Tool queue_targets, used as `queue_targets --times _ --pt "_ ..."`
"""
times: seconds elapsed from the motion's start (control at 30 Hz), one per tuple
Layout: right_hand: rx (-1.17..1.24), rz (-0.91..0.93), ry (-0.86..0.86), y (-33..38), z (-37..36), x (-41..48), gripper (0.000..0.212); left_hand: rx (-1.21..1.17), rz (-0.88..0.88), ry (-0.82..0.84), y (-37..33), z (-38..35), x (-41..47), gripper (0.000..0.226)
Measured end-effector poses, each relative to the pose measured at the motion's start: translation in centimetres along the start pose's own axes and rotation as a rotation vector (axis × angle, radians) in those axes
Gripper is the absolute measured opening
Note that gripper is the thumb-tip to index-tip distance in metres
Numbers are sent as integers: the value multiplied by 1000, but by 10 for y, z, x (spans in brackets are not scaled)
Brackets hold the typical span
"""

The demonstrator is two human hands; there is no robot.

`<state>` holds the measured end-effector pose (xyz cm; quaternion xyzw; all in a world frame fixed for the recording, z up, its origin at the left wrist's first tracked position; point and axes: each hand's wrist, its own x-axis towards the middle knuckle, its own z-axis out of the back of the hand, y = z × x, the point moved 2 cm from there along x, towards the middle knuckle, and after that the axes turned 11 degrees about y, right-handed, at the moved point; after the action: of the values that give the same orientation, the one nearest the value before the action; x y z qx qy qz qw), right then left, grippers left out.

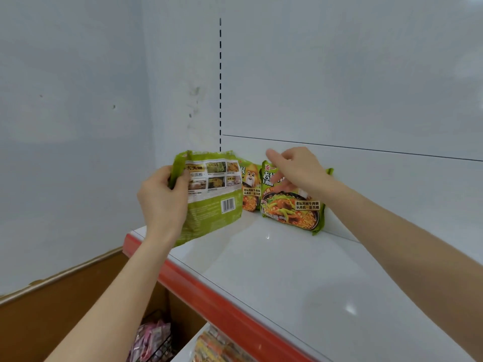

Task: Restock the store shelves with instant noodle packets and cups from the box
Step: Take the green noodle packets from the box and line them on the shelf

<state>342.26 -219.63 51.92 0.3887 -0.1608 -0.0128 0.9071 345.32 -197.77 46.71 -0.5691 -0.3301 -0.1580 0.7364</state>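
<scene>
White shelf (287, 270) holds a middle packet (251, 189) and a right packet (292, 207) of noodles far back, the right hand (298, 171) rests straight fingers on the right packet, the left hand (162, 202) grips a third packet (217, 197) at the left end, and a bump could topple them.

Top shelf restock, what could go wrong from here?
1. The held packet shows its barcode side while the standing packets face forward; it may go in backwards.
2. The left hand holds it at the shelf edge; a slip could drop it off.
3. The right hand touches an upright packet that could topple.
</scene>
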Motion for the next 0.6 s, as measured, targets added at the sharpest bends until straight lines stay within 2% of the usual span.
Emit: queue_targets --times 0.07,0.13,0.23,0.33,0.4,0.47,0.53,0.6 --pt "238 -114 273 18 -9 -6 58 -36 -80 22 -16 -10 -12 14" --pt "339 -134 380 29 -13 -7 66 -65 -189 80 -27 -22 -27 13" --pt "471 -116 373 34 -14 -4 55 0 -438 210 -38 -40 -47 22" --pt "480 -90 280 28 -15 -3 33 248 -684 291 -33 -58 -60 29" --pt "485 -58 243 23 -12 -5 15 261 -706 409 -29 -64 -65 40" --pt "485 -32 226 21 -5 -9 12 138 -690 466 -29 -57 -66 48" --pt "460 -22 248 18 6 -13 19 -16 -590 389 -29 -42 -59 41" --pt "402 -13 312 17 18 -18 20 -74 -367 271 -23 -27 -44 39"
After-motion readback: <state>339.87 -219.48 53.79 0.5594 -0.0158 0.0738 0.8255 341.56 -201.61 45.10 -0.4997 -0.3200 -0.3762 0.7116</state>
